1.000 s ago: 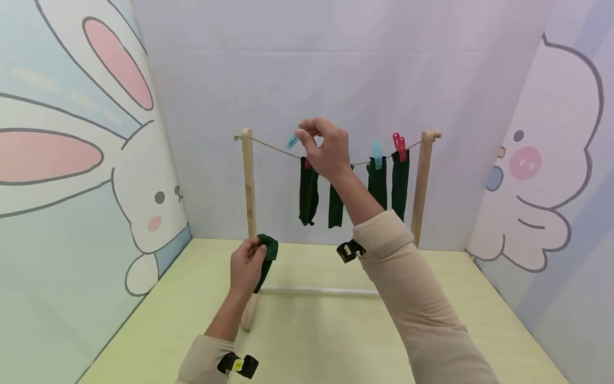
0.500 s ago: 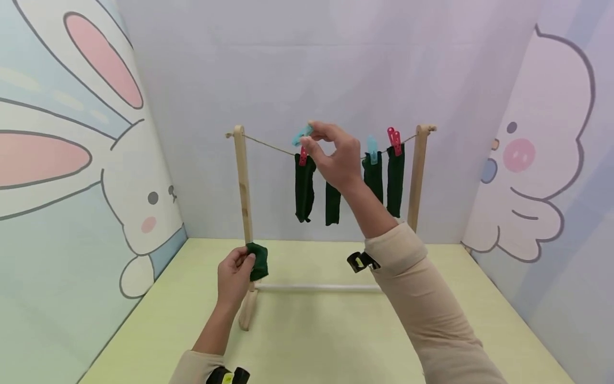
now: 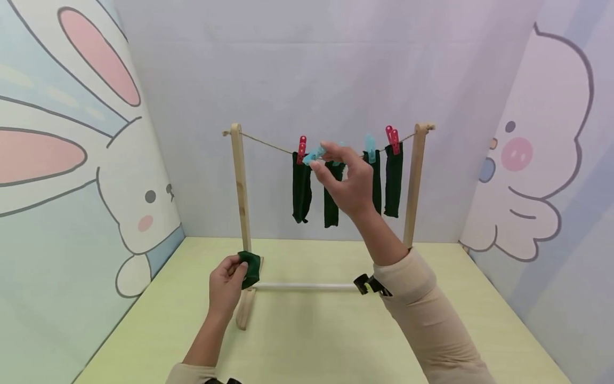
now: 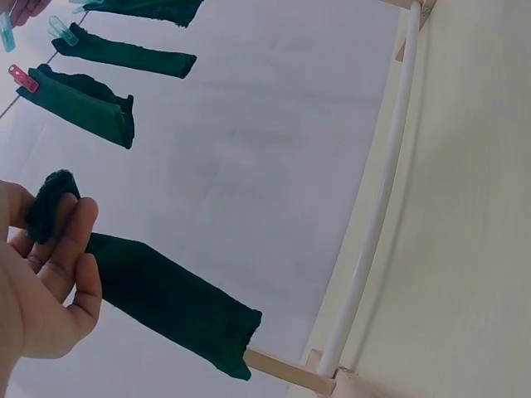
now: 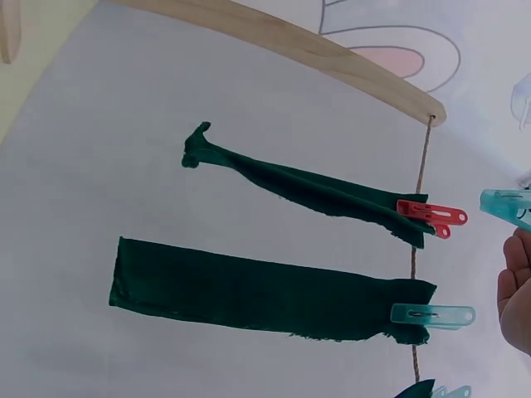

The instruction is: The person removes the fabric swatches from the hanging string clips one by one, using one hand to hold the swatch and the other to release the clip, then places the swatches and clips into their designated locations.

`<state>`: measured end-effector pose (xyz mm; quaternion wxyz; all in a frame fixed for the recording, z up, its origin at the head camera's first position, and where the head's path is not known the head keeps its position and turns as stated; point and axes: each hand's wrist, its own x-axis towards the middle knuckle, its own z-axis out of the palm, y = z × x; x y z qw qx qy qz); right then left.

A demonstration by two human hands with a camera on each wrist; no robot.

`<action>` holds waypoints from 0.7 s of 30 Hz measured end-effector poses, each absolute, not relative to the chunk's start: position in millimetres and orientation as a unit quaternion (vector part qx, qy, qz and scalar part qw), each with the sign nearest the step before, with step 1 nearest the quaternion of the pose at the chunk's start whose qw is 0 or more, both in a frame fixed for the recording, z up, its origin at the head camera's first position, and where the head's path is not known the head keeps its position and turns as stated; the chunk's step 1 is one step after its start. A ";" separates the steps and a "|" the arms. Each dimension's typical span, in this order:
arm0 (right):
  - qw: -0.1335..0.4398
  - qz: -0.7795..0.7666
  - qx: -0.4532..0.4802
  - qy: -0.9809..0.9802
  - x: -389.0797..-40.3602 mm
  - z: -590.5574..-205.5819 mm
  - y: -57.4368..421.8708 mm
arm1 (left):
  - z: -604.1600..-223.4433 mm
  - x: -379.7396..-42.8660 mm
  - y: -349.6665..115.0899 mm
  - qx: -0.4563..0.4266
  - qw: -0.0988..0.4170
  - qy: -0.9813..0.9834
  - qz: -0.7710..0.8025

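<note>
My left hand (image 3: pixel 226 288) pinches a dark green cloth strip (image 3: pixel 251 270) by one end, low in front of the left post. In the left wrist view the rest of this strip (image 4: pixel 178 298) hangs down from the fingers. Between thumb and fingertips, my right hand (image 3: pixel 352 184) holds a light blue clothespin (image 3: pixel 314 156), in front of the rope. The right wrist view catches this clothespin (image 5: pixel 504 206) at its right edge, apart from the nearby red clothespin (image 5: pixel 431 213). Several green strips hang on the rope, the leftmost strip (image 3: pixel 301 189) from a red clothespin, another strip (image 5: pixel 265 286) from a blue one.
A rope (image 3: pixel 266 144) sags between a left wooden post (image 3: pixel 241 186) and a right wooden post (image 3: pixel 416 186). A white bar (image 3: pixel 307 287) joins the posts low over the pale yellow table (image 3: pixel 307 336). Cartoon-printed walls (image 3: pixel 144 176) enclose the sides.
My right hand has come down and to the right with the blue clothespin, which has turned in the fingers. My left hand has moved left and lower with the green strip.
</note>
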<state>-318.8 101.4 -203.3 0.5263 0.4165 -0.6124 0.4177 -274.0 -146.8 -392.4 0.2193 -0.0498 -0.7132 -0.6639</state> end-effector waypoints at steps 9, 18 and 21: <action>0.521 0.438 0.405 -0.610 -285.0 -215.5 100.6 | -396.9 -274.6 -158.8 -0.032 0.232 -0.724 -0.649; 0.492 0.454 0.392 -0.631 -312.6 -255.5 121.8 | -408.0 -288.5 -175.4 -0.023 0.240 -0.725 -0.645; 0.476 0.462 0.383 -0.643 -314.2 -266.8 127.3 | -412.3 -295.9 -180.7 -0.025 0.240 -0.730 -0.639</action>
